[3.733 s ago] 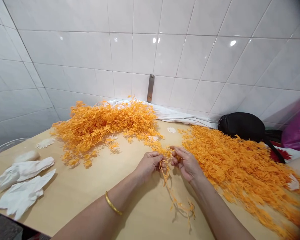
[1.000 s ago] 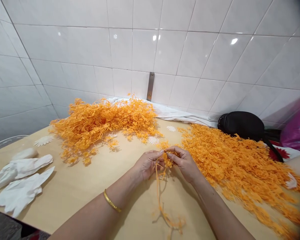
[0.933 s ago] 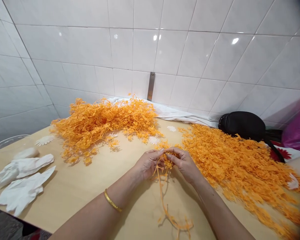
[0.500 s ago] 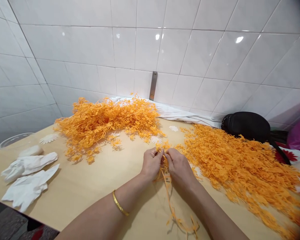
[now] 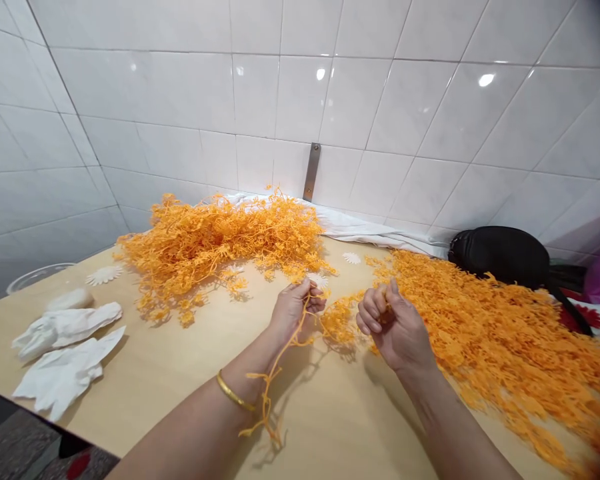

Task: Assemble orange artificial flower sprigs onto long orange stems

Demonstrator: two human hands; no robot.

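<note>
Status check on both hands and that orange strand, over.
Left hand pinching orange strand, end dangling. Right hand curled, beside orange tuft. Orange heap close on the right.

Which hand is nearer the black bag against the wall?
Right. The right hand is in front of and to the left of the black bag, with orange strands between them; the left hand is farther off, beyond the right hand.
</note>
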